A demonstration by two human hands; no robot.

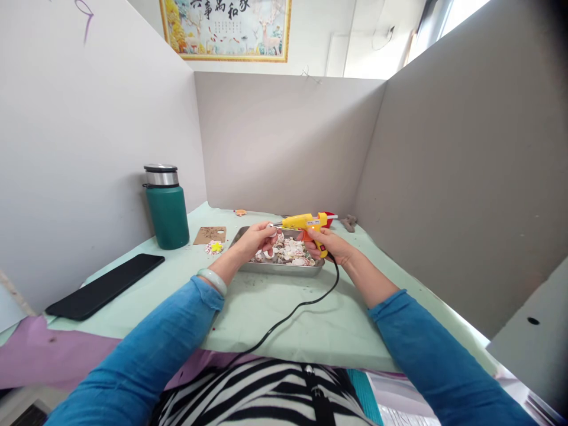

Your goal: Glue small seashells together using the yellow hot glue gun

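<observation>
Left hand: a small white shell-like piece [271, 226] is pinched between the fingertips of the left hand [258, 240], above the tray; a pale green bangle [213, 280] is worn on the wrist.
Right hand: the handle of a yellow plastic glue gun [298, 222] is gripped by the right hand [332, 245], with the fingers wrapped around it.
Glue gun: it is held nearly level over the tray, its metal nozzle pointed at the white piece; whether the two are touching cannot be told. A black cord [304, 304] is trailed from its handle to the near edge.
Tray: pale shells [293, 251] are heaped in a shallow rectangular metal tray [284, 270], set on the worktop [350, 325] covered in pale green cloth.
Left of tray: a brown card [206, 236] and a round white ornament with a yellow flower-shaped centre [215, 247] are placed side by side.
Far left: a dark green bottle with a silver lid [167, 218] is stood upright behind a flat black phone-like slab [106, 286].
Behind right hand: a grey-brown lump [349, 223] is seen.
</observation>
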